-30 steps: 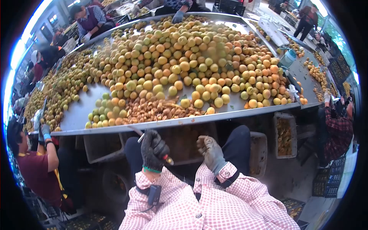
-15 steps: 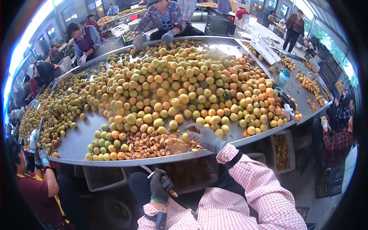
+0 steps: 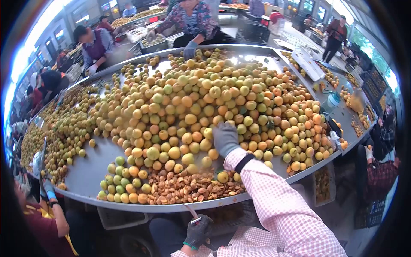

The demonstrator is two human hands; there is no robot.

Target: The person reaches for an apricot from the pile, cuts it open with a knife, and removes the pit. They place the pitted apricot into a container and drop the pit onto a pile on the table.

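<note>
Near the middle of the heap of orange and green fruit (image 3: 188,118), my right hand (image 3: 225,139) in a grey glove rests with its fingers curled down together. What is under its fingertips is hidden. Below the table edge, my left hand (image 3: 199,231), in a dark glove with a green cuff, is closed around a thin tool (image 3: 195,220). A pile of split brown-orange pieces (image 3: 188,190) lies at the front of the metal table (image 3: 87,169). Greener fruit (image 3: 112,188) is grouped just left of these pieces.
Across the table a person in a floral top (image 3: 195,21) reaches to the fruit. Other people work at the left and right. A clear bottle (image 3: 332,102) and a white tray (image 3: 309,64) are at the right. Crates (image 3: 324,186) stand below the table edge.
My right hand has gone from above my lap, past the split pieces, forward into the fruit heap. My left hand stays low with the tool. The view has tilted up.
</note>
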